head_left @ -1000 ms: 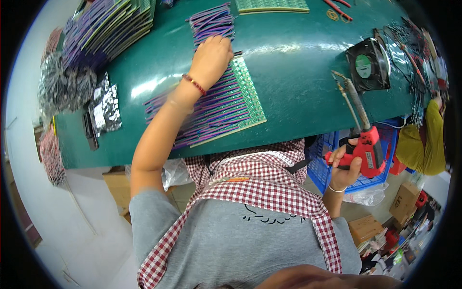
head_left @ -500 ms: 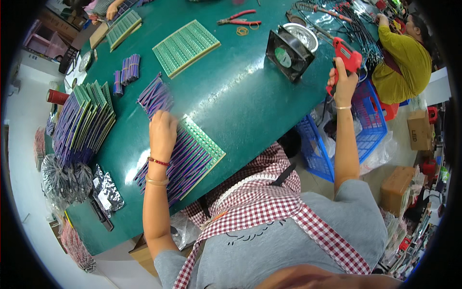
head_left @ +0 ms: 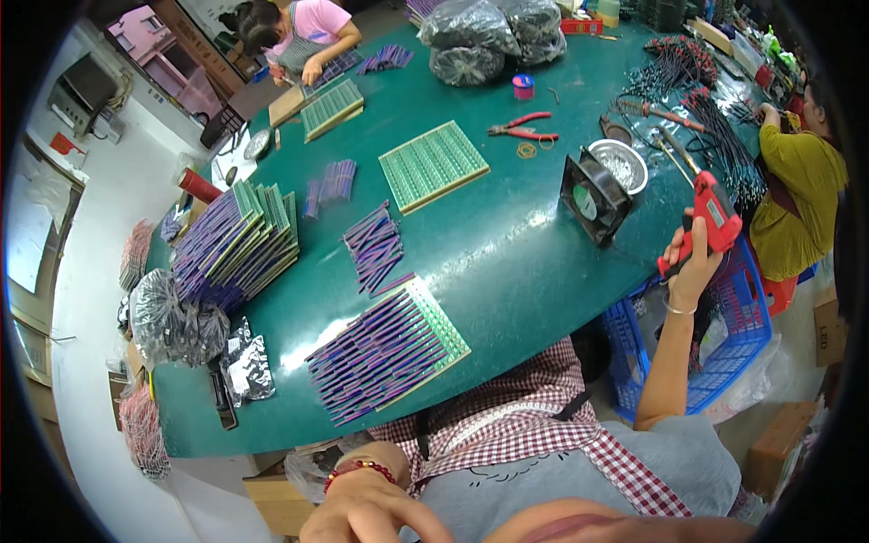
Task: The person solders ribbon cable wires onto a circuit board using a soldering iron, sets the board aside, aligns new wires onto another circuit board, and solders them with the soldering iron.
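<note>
Right hand (head_left: 691, 262) grips red soldering gun (head_left: 717, 213); left hand (head_left: 371, 511) is off the table (head_left: 516, 271)

The green board (head_left: 439, 319) lies by the table's near edge, its purple strips (head_left: 371, 362) coming close to that edge. A loose pile of strips (head_left: 373, 249) sits just beyond the board. Open green surface runs from the board's right side to the black fan (head_left: 596, 199); beyond the fan stands a metal bowl (head_left: 625, 163).

The right forearm reaches up past the blue basket (head_left: 625, 357) to the near edge's right stretch, fingers wrapped around the gun's handle, the tip pointing away over the table. The left hand is drawn back at the body, wrist bent, fingers parted; the fingertips are cut off, so I cannot tell whether they hold anything.
</note>
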Motion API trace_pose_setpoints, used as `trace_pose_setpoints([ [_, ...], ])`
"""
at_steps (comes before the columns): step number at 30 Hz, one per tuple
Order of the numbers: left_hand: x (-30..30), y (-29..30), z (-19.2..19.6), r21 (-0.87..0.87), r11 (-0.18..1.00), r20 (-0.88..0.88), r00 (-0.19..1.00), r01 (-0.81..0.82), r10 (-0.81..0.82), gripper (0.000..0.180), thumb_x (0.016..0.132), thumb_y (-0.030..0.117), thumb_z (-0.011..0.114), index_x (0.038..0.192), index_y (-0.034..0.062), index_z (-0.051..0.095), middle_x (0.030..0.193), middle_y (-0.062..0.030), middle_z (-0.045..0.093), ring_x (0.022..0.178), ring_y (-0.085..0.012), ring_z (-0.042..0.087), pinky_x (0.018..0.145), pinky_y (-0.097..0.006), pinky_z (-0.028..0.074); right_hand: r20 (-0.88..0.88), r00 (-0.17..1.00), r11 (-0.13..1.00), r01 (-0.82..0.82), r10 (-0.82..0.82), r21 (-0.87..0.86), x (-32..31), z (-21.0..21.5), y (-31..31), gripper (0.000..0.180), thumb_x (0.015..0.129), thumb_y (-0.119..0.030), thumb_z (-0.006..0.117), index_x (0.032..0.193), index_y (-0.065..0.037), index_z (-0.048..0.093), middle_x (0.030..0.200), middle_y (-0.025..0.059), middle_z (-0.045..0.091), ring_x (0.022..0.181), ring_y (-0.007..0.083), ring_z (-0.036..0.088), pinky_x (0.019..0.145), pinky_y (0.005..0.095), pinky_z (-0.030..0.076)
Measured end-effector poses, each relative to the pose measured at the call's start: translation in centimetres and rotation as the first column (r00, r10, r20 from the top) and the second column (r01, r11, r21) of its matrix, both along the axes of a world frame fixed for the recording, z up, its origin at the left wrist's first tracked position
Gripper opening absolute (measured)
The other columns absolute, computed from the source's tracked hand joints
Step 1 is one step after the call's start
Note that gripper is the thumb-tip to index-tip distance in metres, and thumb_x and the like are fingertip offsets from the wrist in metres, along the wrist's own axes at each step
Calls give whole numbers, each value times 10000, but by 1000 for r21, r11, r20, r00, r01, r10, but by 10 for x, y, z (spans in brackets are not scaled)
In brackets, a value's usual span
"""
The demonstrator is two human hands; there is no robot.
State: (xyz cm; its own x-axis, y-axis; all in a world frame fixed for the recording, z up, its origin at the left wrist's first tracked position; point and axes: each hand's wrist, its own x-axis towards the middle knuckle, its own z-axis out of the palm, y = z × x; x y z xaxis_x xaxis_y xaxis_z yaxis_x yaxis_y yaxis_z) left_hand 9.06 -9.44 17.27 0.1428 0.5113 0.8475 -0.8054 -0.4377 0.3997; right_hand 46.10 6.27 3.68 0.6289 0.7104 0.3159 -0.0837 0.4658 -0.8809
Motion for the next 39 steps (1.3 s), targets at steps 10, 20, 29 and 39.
trace_pose_setpoints([
  [10, 17, 16, -12, -58, 975, -251, 942, 217, -224, 214, 925, 255, 645, 824, 120, 513, 872, 13, 553, 692, -219, 526, 691, -344, 424, -7, 994, 994, -108, 108, 6, -4, 16, 0, 288, 988, -229, 566, 1138, 16, 572, 634, 54, 553, 403, 80, 418, 394, 237, 363],
  [20, 13, 18, -52, -104, 866, -340, 801, 489, -493, 266, 956, 245, 582, 795, 45, 511, 769, -75, 486, 740, -246, 489, 718, -389, 407, 102, 980, 982, -179, 172, 65, -1, 22, 15, 323, 1000, -243, 571, 1175, 28, 564, 684, 53, 544, 435, 70, 419, 429, 225, 386],
  [29, -54, 41, -117, -501, 858, -534, 742, 109, -406, 246, 984, 223, 564, 831, 47, 484, 801, -61, 501, 802, -159, 463, 715, -308, 403, 100, 993, 997, -64, 60, 37, -43, 29, -12, 319, 1003, -249, 570, 1173, 21, 582, 673, 40, 553, 428, 65, 418, 421, 220, 367],
  [39, -49, 47, -203, 3, 793, -845, 422, -610, 328, 108, 899, 69, 600, 979, 16, 550, 931, -158, 602, 843, -378, 620, 707, -450, 494, 24, 997, 997, 70, -69, -31, -97, 46, -37, 315, 998, -315, 589, 1137, -34, 616, 680, 18, 559, 442, 59, 409, 439, 210, 366],
])
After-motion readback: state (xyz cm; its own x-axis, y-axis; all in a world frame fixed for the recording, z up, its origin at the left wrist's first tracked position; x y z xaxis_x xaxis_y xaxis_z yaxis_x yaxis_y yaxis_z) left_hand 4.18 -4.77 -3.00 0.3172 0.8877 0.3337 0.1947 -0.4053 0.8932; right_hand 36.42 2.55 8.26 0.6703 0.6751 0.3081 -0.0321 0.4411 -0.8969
